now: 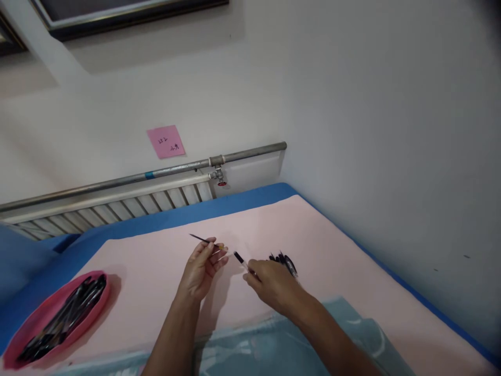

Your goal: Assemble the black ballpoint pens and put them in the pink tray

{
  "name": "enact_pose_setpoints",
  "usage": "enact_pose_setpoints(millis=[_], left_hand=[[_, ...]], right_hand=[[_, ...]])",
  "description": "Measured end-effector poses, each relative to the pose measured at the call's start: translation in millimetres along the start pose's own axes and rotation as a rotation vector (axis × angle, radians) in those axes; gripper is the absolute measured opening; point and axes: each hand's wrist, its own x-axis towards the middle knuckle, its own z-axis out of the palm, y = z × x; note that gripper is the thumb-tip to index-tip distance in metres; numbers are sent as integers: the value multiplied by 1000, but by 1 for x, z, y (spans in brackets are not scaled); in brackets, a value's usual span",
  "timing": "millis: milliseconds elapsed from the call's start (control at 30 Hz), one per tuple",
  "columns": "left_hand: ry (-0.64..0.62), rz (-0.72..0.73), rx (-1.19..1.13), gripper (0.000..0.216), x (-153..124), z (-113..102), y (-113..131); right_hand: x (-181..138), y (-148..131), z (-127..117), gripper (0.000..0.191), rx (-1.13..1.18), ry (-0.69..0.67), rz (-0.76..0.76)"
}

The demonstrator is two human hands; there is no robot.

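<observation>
Left hand (200, 272) and right hand (274, 284), slim pieces facing

The right hand grasps a black-ended pen (239, 259); opposite, the left hand's fingertips pinch a thin dark stick (200, 238). A light, steady hold with facing ends aligned should serve best. Just beyond the right grip lie loose pens (288, 265); well left of both grips sits a filled pink basket (88, 324). Farthest, a pink wall note (166, 142) bears handwriting, too small to read surely. No brand is legible.
</observation>
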Motion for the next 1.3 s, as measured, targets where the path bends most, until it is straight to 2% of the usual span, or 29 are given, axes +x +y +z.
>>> enact_pose_setpoints(millis=[300,667,1000,1167,1300], left_hand=[[-51,-7,54,25,-3,1,2],[-31,22,114,28,-5,2,2],[-51,36,272,28,-8,4,1],[-83,39,324,37,-14,11,-1],[-249,-38,407,35,-20,17,-6]], right_hand=[[2,-1,5,22,-51,-30,16],[2,-1,6,21,-61,-38,5],[2,-1,10,21,-89,-32,-7],[2,-9,5,21,27,-18,-16],[1,-14,3,21,245,65,-25]])
